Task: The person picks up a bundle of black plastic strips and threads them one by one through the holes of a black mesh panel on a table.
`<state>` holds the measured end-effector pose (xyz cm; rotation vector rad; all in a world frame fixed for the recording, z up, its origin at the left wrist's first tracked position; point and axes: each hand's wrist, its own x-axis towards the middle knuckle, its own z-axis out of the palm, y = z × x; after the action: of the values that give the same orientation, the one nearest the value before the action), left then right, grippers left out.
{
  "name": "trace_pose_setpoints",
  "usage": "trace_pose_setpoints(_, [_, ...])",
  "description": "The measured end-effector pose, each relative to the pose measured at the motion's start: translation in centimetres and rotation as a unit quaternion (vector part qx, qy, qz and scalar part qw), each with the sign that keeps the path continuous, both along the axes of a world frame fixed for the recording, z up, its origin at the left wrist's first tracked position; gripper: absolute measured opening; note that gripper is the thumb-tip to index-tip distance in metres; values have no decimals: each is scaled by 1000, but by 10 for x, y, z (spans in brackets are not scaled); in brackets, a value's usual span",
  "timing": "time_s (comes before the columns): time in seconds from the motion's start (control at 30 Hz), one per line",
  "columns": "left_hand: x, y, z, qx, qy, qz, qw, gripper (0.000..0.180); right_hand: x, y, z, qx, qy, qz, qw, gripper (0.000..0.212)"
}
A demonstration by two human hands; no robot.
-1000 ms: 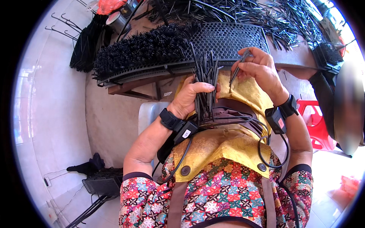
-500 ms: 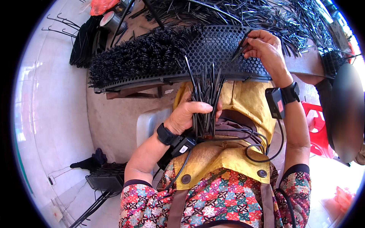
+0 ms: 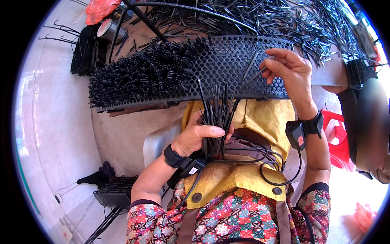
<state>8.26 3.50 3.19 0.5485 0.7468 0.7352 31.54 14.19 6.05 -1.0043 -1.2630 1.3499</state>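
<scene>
My left hand [image 3: 195, 136] is closed around an upright bundle of thin black strips [image 3: 214, 116], thumb across the front, just before my yellow apron [image 3: 260, 112]. Beyond it lies a curved black perforated panel [image 3: 225, 61]. Its left part is densely filled with black strips [image 3: 142, 77] standing up like bristles, while bare holes show on the right. Over that right part, my right hand [image 3: 289, 71] pinches a thin dark strip [image 3: 254, 78] between thumb and finger, slanting down to the left. Another strip [image 3: 250, 65] leans at the panel beside it; whether its end sits in a hole I cannot tell.
A heap of loose black strips [image 3: 284, 20] covers the table behind the panel. A metal can [image 3: 109, 30] and an orange-red plastic bag [image 3: 100, 11] stand at the back left. Another person's dark sleeve [image 3: 349, 114] and a red stool [image 3: 339, 142] are at the right.
The panel and both hands appear lower in the picture. My right hand has drawn back a little to the right, its strip now slanting lower, and the second strip shows separately from the fingers.
</scene>
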Motion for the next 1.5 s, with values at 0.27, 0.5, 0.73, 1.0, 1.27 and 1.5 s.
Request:
trace_pose_setpoints(0.27, [-3, 2, -8, -12, -17, -1, 1000, 43, 0, 14, 13, 59, -13, -87, 994, 16])
trace_pose_setpoints(0.5, [-4, 2, -4, -34, -17, 19, 999, 46, -45, 43, 10, 238, -53, -122, 962, 15])
trace_pose_setpoints(0.73, [-7, 3, -3, -3, -3, 0, 1000, 51, -69, 58, 0, 351, -212, -127, 903, 14])
trace_pose_setpoints(1.0, [-7, 2, -3, 9, -6, -15, 1000, 54, -79, 73, 3, 522, -379, 16, 764, 7])
trace_pose_setpoints(1.27, [-9, 1, -2, 12, -2, -4, 1000, 53, -56, 44, 12, 358, -447, -91, 815, 23])
trace_pose_setpoints(1.5, [-3, -1, -2, 14, 8, -13, 1000, 52, -19, 46, -4, 130, -536, -106, 828, 42])
